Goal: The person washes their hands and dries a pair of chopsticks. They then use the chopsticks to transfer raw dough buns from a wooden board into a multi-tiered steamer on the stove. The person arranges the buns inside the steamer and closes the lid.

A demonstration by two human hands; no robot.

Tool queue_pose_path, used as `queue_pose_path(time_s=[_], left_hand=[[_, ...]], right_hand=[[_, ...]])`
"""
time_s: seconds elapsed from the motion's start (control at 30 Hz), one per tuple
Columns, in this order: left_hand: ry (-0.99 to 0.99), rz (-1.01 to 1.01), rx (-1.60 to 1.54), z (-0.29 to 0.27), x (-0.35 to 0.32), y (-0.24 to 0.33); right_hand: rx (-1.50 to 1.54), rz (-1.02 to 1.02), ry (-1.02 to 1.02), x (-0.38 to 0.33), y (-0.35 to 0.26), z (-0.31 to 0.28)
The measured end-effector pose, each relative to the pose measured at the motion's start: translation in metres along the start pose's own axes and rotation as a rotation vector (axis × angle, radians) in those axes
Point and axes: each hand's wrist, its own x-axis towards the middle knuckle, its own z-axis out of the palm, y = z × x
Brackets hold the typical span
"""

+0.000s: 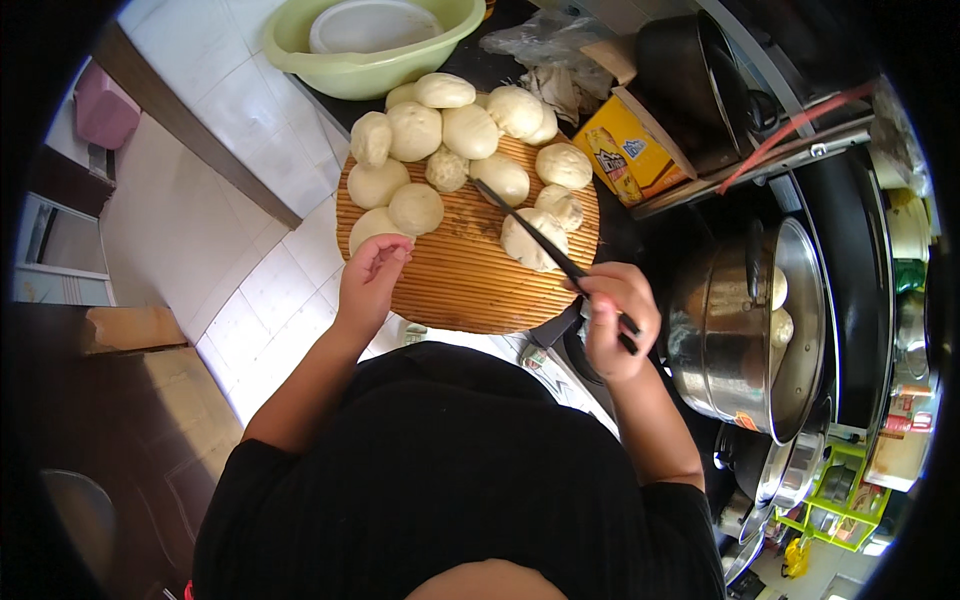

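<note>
Pale round steamed buns [414, 131] crowd a round, ribbed wooden board [450, 290], some stacked at its far side. In my right hand [618, 320] is a pair of black chopsticks [540, 240], slanting far and left across the board. Their tips reach the edge of a bun [499, 179] near the middle; whether they touch it I cannot tell. My left hand [372, 275] is at the board's left edge, fingers curled in against the thumb, right by a bun [374, 228]. Anything within those fingers is hidden.
A pale green basin [370, 75] with a white bowl inside stands beyond the board. To the right are a yellow box [632, 148], a black pot [690, 85] and a large steel steamer pot [730, 330] with buns inside. White floor tiles [285, 300] show at left.
</note>
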Motion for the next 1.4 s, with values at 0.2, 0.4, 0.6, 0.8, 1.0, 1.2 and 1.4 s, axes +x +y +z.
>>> queue_pose_path(time_s=[0.2, 0.4, 0.6, 0.8, 1.0, 1.2, 1.4], left_hand=[[0.070, 0.303, 0.500, -0.013, 0.026, -0.008], [0.018, 0.339, 1.323, -0.006, 0.051, 0.011], [-0.144, 0.593, 1.106, 0.031, 0.064, -0.002], [-0.194, 0.629, 0.892, 0.052, 0.066, 0.000], [-0.178, 0.566, 0.965, 0.059, 0.058, -0.009], [-0.234, 0.631, 0.557, 0.096, 0.034, 0.017], [-0.525, 0.606, 0.466, 0.149, 0.012, 0.039]], right_hand=[[0.105, 0.177, 0.067, -0.010, -0.003, 0.003], [0.100, 0.233, 0.030, -0.018, -0.009, 0.005], [0.117, 0.305, 0.134, -0.032, -0.013, -0.008], [0.159, 0.330, 0.215, -0.051, -0.019, -0.035], [0.180, 0.399, 0.324, -0.072, -0.024, -0.060], [0.216, 0.248, 0.577, -0.072, -0.062, -0.124], [0.005, 0.040, 0.937, -0.095, -0.100, -0.225]])
